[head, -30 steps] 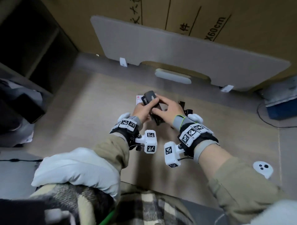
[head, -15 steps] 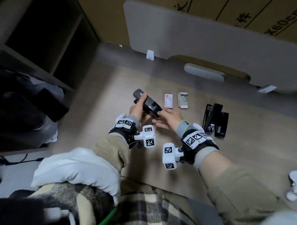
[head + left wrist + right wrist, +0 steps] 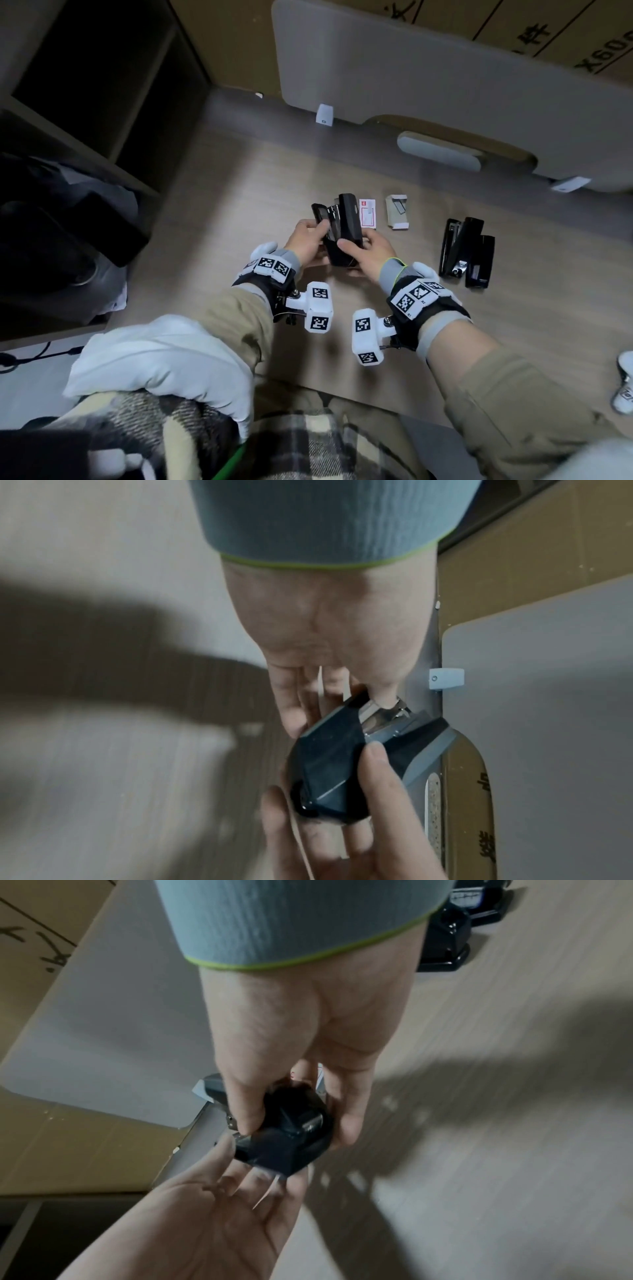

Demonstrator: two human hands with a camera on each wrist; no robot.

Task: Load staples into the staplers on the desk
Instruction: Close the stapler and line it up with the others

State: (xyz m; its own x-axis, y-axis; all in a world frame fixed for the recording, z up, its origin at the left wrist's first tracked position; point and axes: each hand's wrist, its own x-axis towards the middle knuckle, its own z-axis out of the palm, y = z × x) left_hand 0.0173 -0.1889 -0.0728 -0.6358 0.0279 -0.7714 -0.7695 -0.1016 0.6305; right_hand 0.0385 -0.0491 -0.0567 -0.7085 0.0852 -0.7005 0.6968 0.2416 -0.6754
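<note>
I hold a black stapler (image 3: pixel 346 226) above the wooden desk (image 3: pixel 212 212), hinged open with its cover on the right and its metal magazine showing. My left hand (image 3: pixel 317 231) grips the left half, thumb in the metal channel (image 3: pixel 383 710). My right hand (image 3: pixel 356 246) grips the rear of the cover, thumb on top (image 3: pixel 243 1112). Just beyond lie a red-and-white staple box (image 3: pixel 367 213) and an open grey staple box (image 3: pixel 396 211). Two more black staplers (image 3: pixel 466 250) lie to the right, one of them open.
A grey divider panel (image 3: pixel 445 85) and cardboard boxes close off the back. A dark shelf unit (image 3: pixel 85 102) with bags stands at the left. A small white device (image 3: pixel 625 380) sits at the desk's right edge. A plaid garment lies over my lap.
The stapler was shut and tilted to the left; now it points away from me and its cover stands swung open. Both hands shifted their grip on it.
</note>
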